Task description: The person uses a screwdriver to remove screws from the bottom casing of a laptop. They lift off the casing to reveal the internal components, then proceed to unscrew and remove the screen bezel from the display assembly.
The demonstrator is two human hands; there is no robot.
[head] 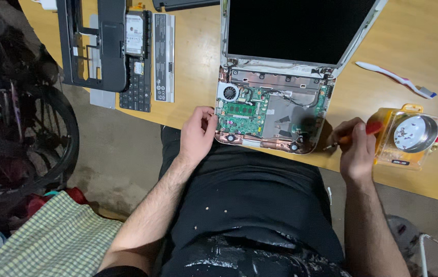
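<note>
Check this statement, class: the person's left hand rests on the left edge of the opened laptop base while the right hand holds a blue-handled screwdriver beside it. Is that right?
Not quite. In the head view the screwdriver in the right hand has a red-orange handle, not blue. The rest stands: the left hand rests on the left edge of the opened laptop base.

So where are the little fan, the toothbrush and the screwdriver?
Fan (229,93), head view: on its round hub.
Toothbrush (393,77), head view: mid-handle, white part.
Screwdriver (370,129), head view: on the red handle, held in the right hand (356,149).
</note>
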